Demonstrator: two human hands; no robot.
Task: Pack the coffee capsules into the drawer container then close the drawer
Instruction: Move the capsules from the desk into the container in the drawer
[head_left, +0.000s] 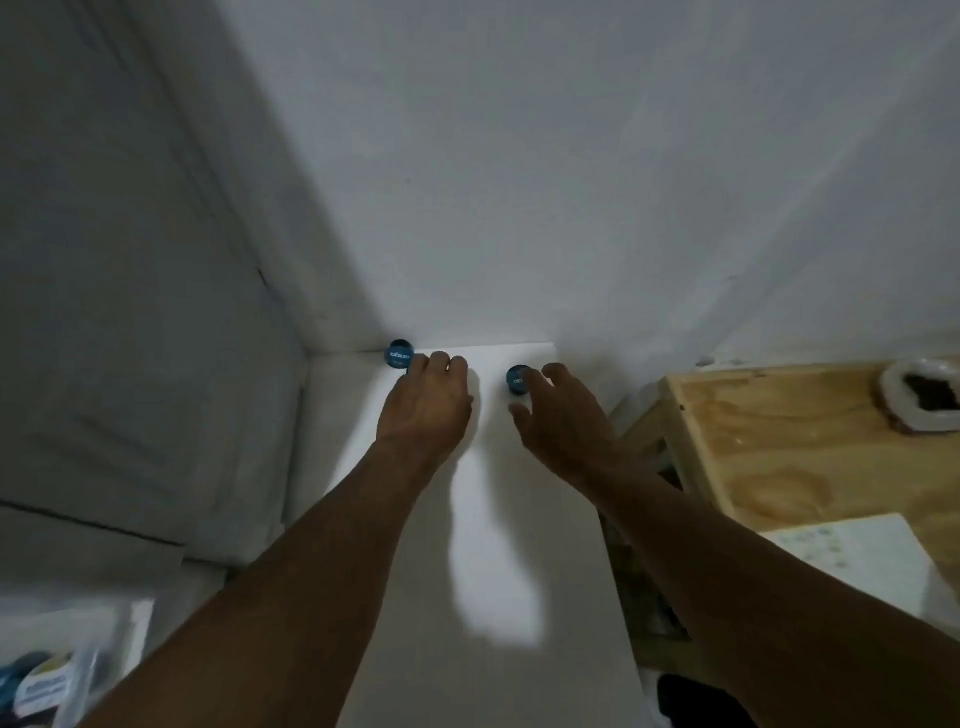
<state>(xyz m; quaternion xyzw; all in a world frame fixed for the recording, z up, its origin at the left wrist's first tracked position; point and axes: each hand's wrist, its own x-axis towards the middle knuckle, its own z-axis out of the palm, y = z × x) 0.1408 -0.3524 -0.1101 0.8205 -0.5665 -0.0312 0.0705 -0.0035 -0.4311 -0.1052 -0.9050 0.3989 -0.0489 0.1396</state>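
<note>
Grip check first: our left hand (426, 402) is at the far end of the white top (498, 519), knuckles up, fingers curled down, with the left capsule (399, 355) just beside its fingertips (440, 359). The picture is too blurred for us to tell whether we have a pinch on it or only a touch. Over on the other side, our right hand (563, 415) cups around the right capsule (518, 380), fingers above it and thumb below. Here too we can't tell whether it has closed or is only bracketing the capsule.

Both blue capsules lie at the back edge, close to the wall (571, 182), the left one tucked into the corner. Our judgement is that the step is picking up both at once. To do it well, we want thumb and forefinger on opposite sides of each round body, not on the printed foil face, and a straight lift. The corner capsule has little room behind it, so we'd roll it toward us before pinching.

Further out there is a wooden table (779, 441) to the right. The drawer container isn't in view, so we'll need to look for it once both capsules are secure.
</note>
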